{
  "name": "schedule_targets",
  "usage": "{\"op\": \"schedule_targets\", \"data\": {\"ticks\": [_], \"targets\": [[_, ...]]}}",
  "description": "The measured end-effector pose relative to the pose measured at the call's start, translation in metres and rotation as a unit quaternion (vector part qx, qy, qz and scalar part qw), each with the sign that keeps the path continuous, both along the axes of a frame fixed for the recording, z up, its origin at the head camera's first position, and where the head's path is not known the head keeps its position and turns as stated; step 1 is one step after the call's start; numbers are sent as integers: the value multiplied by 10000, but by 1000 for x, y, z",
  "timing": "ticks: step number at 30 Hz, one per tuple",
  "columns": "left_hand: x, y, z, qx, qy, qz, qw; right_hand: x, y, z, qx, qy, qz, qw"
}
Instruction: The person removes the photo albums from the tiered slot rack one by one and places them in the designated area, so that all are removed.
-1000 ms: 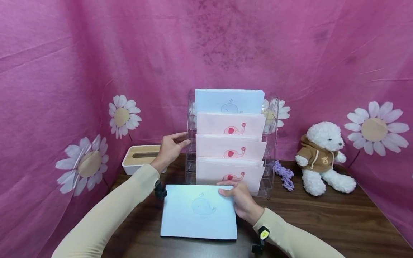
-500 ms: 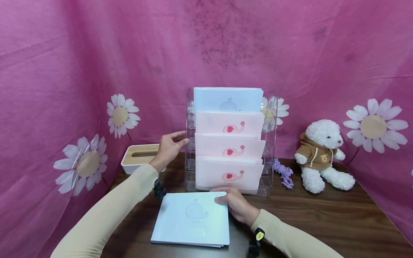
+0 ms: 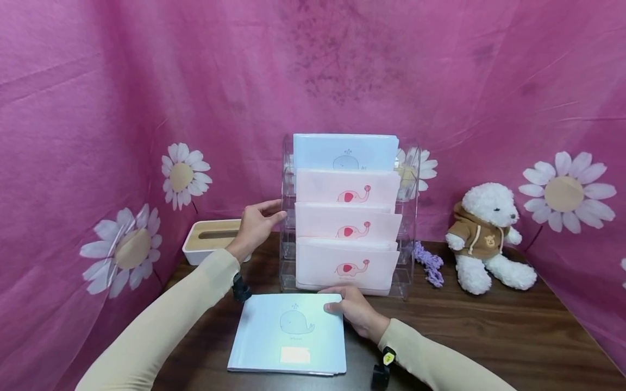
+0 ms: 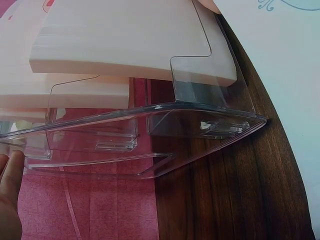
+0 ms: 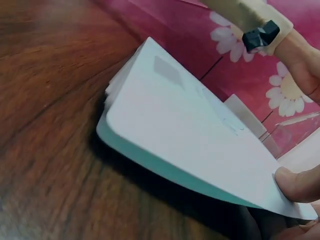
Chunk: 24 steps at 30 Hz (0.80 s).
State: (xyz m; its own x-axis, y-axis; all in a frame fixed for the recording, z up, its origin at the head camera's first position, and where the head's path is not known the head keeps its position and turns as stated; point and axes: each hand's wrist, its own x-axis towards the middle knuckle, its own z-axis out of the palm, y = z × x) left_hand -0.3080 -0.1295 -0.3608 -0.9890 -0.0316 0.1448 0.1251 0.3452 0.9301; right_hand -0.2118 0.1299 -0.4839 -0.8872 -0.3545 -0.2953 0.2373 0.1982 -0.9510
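Observation:
A stack of pale blue whale-print booklets [image 3: 264,336] lies low over the table in front of the rack. My right hand [image 3: 357,312] grips its far right corner, thumb on top and fingers underneath; in the right wrist view the thumb [image 5: 300,185] presses on the white cover [image 5: 190,130]. The clear plastic tiered rack [image 3: 409,239] stands behind. Its top tier has a blue whale booklet [image 3: 318,152]; the lower tiers hold pink elephant booklets [image 3: 318,266]. My left hand [image 3: 256,225] holds the rack's left side, and its fingers [image 4: 11,180] reach the clear panel in the left wrist view.
A white tissue box [image 3: 195,255] with a wooden lid stands behind the left wrist. On the right sit a white plush bear [image 3: 489,239] in a brown hoodie and a bundle of purple yarn [image 3: 430,263]. Pink floral cloth [image 3: 244,81] hangs around the dark wooden table [image 3: 464,326].
My right hand has brought the booklet stack down and slightly left, toward me, and it now lies flatter. The left hand stays at the rack's side.

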Motion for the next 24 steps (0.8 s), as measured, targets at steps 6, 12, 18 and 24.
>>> {"op": "schedule_targets", "data": {"ticks": [6, 12, 18, 24], "targets": [[0, 1, 1, -89, 12, 33, 10000, 0, -1, -6, 514, 349, 6, 9981], [0, 1, 1, -2, 110, 47, 9999, 2, -2, -5, 1719, 1585, -69, 9723], [-1, 0, 0, 0, 46, 104, 9999, 3, 1, -1, 2114, 2387, 74, 9478], [0, 2, 0, -54, -2, 75, 10000, 2, 5, -1, 2160, 2960, 398, 9296]]}}
